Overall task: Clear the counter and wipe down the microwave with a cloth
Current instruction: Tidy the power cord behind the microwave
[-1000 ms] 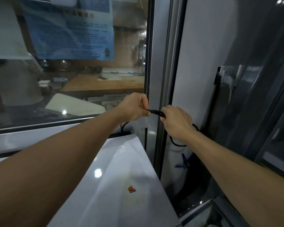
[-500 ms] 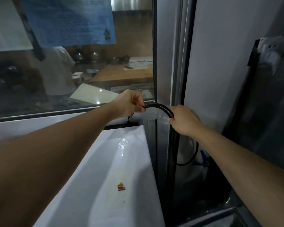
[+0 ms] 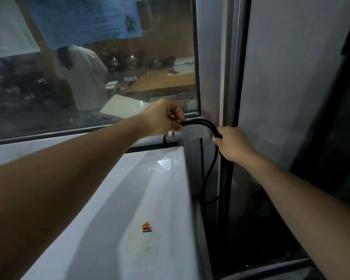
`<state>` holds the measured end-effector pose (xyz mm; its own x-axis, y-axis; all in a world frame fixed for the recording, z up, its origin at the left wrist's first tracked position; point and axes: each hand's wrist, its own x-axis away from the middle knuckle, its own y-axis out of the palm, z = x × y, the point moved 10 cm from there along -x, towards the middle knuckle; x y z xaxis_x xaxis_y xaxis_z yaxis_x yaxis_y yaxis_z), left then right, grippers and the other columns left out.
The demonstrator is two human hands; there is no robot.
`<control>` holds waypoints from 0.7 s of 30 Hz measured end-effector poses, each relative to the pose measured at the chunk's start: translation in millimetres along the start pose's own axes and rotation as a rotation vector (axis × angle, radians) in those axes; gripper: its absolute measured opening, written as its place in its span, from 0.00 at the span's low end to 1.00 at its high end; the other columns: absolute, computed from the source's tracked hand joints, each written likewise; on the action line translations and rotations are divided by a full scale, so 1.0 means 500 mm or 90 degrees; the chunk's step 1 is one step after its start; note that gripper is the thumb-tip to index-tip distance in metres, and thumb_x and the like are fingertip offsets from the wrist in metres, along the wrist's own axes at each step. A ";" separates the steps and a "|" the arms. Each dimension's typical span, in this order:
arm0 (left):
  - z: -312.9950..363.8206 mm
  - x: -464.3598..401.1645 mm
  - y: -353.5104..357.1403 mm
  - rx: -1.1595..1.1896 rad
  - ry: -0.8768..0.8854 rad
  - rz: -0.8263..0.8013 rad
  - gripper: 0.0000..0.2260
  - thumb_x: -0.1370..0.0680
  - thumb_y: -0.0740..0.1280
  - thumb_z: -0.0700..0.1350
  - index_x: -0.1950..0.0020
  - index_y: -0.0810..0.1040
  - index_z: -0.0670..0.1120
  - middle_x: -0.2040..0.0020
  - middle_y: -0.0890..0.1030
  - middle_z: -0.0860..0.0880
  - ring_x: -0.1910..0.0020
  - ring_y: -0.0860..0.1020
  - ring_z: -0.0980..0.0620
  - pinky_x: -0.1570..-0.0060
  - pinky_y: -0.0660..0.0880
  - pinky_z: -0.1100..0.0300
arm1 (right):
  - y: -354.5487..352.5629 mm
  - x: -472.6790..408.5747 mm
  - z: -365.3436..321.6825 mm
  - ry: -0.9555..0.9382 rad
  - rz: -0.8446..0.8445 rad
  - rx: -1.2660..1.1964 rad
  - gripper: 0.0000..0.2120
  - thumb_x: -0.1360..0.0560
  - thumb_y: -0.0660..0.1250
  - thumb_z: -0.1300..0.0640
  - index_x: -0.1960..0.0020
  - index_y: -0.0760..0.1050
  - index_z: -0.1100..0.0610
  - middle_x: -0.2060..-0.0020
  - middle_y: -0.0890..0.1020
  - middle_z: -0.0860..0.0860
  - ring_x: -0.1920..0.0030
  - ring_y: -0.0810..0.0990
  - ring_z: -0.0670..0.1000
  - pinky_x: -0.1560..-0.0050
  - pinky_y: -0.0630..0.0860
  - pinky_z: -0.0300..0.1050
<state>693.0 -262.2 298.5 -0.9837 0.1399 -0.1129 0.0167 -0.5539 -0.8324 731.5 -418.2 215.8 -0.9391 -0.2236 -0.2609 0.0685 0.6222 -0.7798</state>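
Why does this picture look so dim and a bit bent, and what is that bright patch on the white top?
Head view: dim light, right side nearly black; the patch is glare on the glossy white appliance top; the wide lens bows the window frame; the blue notice is too blurred to read; left hand, right hand and black cable stay fairly sharp.

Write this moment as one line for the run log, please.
left hand: pinches black cable | right hand: grips same cable | cable: arched between hands above white appliance top | cloth: not visible
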 end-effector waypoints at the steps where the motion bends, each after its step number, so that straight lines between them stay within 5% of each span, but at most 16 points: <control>1: -0.003 0.000 0.000 -0.018 -0.003 0.002 0.08 0.29 0.72 0.37 0.52 0.78 0.43 0.51 0.81 0.44 0.49 0.79 0.46 0.45 0.76 0.54 | 0.003 -0.001 0.002 0.000 0.006 -0.010 0.09 0.21 0.61 0.59 0.58 0.74 0.61 0.61 0.79 0.56 0.59 0.78 0.55 0.59 0.73 0.45; 5: -0.008 -0.001 -0.004 -0.165 0.014 0.019 0.09 0.30 0.74 0.42 0.52 0.78 0.45 0.54 0.80 0.47 0.55 0.78 0.47 0.54 0.75 0.59 | 0.015 -0.005 -0.002 -0.017 0.032 -0.047 0.09 0.21 0.60 0.60 0.57 0.75 0.63 0.61 0.80 0.59 0.60 0.80 0.58 0.57 0.78 0.50; 8: -0.005 -0.003 -0.012 -0.249 0.033 0.031 0.10 0.30 0.75 0.43 0.52 0.78 0.46 0.54 0.80 0.48 0.54 0.78 0.48 0.51 0.75 0.57 | 0.020 -0.011 -0.013 -0.036 0.064 -0.044 0.08 0.22 0.59 0.61 0.56 0.74 0.62 0.60 0.80 0.59 0.60 0.80 0.58 0.58 0.78 0.50; 14: -0.020 -0.002 -0.024 -0.225 0.019 0.036 0.10 0.30 0.74 0.42 0.51 0.80 0.48 0.56 0.78 0.53 0.57 0.75 0.53 0.54 0.68 0.64 | 0.043 -0.017 0.007 0.013 0.067 -0.123 0.05 0.22 0.61 0.60 0.52 0.74 0.61 0.56 0.81 0.58 0.58 0.82 0.58 0.53 0.80 0.52; 18: -0.019 -0.001 -0.030 -0.229 0.023 0.047 0.10 0.30 0.75 0.41 0.50 0.80 0.47 0.55 0.78 0.52 0.58 0.75 0.53 0.54 0.68 0.64 | 0.072 -0.012 0.015 0.068 0.049 -0.281 0.06 0.22 0.62 0.63 0.57 0.73 0.56 0.59 0.81 0.54 0.67 0.83 0.49 0.66 0.78 0.38; 21: -0.023 -0.002 -0.044 -0.233 0.018 0.060 0.11 0.31 0.75 0.40 0.50 0.81 0.47 0.54 0.80 0.52 0.58 0.76 0.52 0.53 0.72 0.62 | 0.105 -0.007 0.011 0.097 0.031 -0.401 0.08 0.22 0.62 0.63 0.58 0.73 0.54 0.60 0.79 0.50 0.67 0.83 0.48 0.65 0.79 0.37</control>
<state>695.5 -240.8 310.5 -0.9696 0.1273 -0.2088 0.1749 -0.2356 -0.9560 740.4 -388.9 172.4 -0.9805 -0.1036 -0.1672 -0.0547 0.9601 -0.2743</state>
